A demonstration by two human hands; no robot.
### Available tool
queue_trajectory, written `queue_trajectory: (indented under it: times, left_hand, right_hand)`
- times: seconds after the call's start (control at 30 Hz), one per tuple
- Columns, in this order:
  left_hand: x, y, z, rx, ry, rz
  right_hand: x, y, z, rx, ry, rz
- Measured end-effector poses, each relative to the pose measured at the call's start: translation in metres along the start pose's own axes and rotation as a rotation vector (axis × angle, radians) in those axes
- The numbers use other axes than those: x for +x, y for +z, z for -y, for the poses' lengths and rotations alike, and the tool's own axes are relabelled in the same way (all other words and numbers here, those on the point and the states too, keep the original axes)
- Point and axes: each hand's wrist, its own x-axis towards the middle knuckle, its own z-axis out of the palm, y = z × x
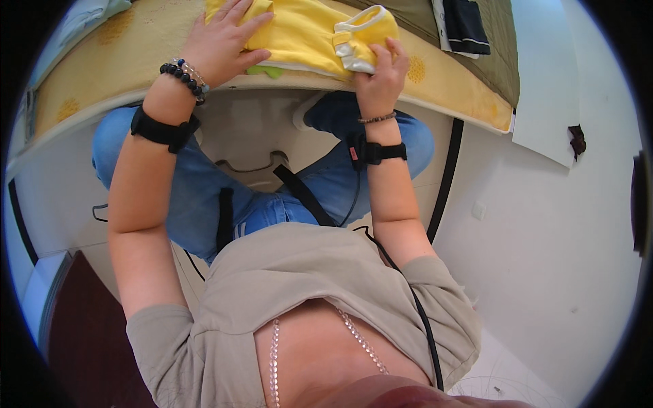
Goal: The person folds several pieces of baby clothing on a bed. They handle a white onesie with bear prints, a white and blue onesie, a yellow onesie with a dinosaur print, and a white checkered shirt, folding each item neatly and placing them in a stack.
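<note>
A yellow garment with white trim lies spread on the edge of the patterned yellow mattress. My left hand rests on its left part with the fingers apart, palm down. At the garment's other end, my right hand pinches the fabric beside a white-trimmed opening, between thumb and fingers. A bit of light green cloth peeks out from beneath the garment's near edge.
Dark folded clothing lies on an olive quilt at the right. Light blue cloth is at the far left. Below the mattress edge are my bent knees and a container with a wire handle. A white wall stands right.
</note>
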Motion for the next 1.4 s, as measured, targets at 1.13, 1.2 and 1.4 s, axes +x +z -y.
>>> queue_trajectory:
  times: [1.13,1.2,1.4]
  left_hand:
    - [0.010,0.023,-0.065,-0.116,0.274,0.131]
    - [0.011,0.017,-0.066,-0.185,0.249,0.075]
    - [0.010,-0.038,-0.023,-0.269,-0.171,-0.313]
  right_hand:
    - [-0.002,-0.004,0.015,0.724,0.469,0.075]
    - [-0.003,-0.005,0.013,0.434,0.076,0.175]
    - [-0.011,-0.007,0.033,0.106,-0.034,0.345]
